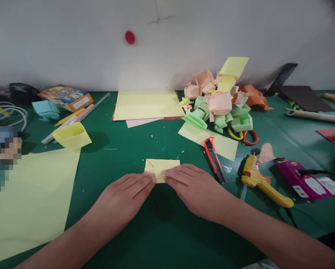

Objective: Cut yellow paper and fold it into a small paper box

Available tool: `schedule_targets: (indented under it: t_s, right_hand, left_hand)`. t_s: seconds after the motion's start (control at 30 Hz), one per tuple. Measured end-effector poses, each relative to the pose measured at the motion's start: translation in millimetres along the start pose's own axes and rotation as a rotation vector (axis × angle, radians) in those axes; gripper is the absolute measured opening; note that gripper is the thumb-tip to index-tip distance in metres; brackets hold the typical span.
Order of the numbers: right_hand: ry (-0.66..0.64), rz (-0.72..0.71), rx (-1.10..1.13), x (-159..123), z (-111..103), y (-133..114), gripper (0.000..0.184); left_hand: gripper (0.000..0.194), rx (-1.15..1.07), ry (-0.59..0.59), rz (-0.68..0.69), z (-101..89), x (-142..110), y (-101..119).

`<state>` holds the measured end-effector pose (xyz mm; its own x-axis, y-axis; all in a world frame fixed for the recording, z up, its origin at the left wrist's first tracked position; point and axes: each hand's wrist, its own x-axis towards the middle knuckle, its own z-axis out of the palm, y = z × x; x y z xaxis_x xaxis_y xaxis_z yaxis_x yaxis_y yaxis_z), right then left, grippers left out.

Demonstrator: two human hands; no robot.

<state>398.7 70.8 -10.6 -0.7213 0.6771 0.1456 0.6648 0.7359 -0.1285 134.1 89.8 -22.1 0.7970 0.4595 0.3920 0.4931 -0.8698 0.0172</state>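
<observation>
A small folded piece of yellow paper (162, 164) lies on the green tabletop in front of me, a diagonal crease at its upper left. My left hand (128, 192) holds its lower left part, fingers close together with the tips on the paper. From the other side, my right hand (191, 188) holds the lower right part in the same way. Both thumbs are hidden. A narrow strip of paper shows between the fingertips. To the right of the paper, an orange utility knife (212, 155) lies beyond my right hand.
Folded paper pieces (219, 102) are heaped at the back right, near scissors (250, 137). A yellow glue gun (264, 185) and a purple power strip (304, 179) with cables lie right. Yellow sheets (41, 194) cover the left. Another person's hand (12, 149) shows, pixelated, at the left edge.
</observation>
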Motion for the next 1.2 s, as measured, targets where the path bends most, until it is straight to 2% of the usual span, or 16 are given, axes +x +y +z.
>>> schedule_targets:
  t_s: [0.1, 0.17, 0.3, 0.47, 0.57, 0.73, 0.9, 1.03, 1.2]
  right_hand:
    - [-0.062, 0.049, -0.014, -6.6, 2.5, -8.2, 0.045]
    - [-0.090, 0.081, 0.010, -11.5, 2.9, -14.0, 0.052]
    - [-0.123, 0.098, 0.072, -19.3, 2.1, -20.1, 0.072]
    - [-0.148, 0.093, 0.112, -24.0, 1.3, -16.8, 0.085]
    - [-0.183, 0.088, 0.123, -24.0, -0.2, -13.5, 0.083]
    - [-0.201, 0.077, 0.129, -22.6, -3.0, -12.9, 0.078]
    - [-0.105, 0.081, 0.035, -20.2, 3.7, -17.0, 0.065]
    - [0.074, 0.097, -0.049, -16.2, 14.8, -13.3, 0.041]
    - [0.259, 0.050, -0.086, -11.7, 17.6, -7.8, 0.035]
  left_hand:
    - [0.057, 0.005, -0.037, -0.017, 3.3, -10.6, -4.1]
    - [0.061, 0.005, -0.103, 0.021, 3.6, -16.9, -8.0]
    - [0.057, -0.016, -0.210, 0.054, -2.0, -19.9, -11.3]
    - [0.057, 0.020, -0.176, 0.032, -8.4, -13.9, -5.1]
    - [0.050, 0.044, -0.165, 0.041, -5.9, -12.2, -2.3]
    - [0.040, 0.028, -0.065, 0.070, 3.4, -12.1, -7.4]
    - [0.033, -0.038, -0.019, 0.067, 0.4, 3.6, -18.2]
    - [0.032, -0.012, -0.005, 0.052, 0.3, 17.6, -20.6]
    - [0.032, -0.013, -0.024, 0.076, 7.0, 14.8, -18.8]
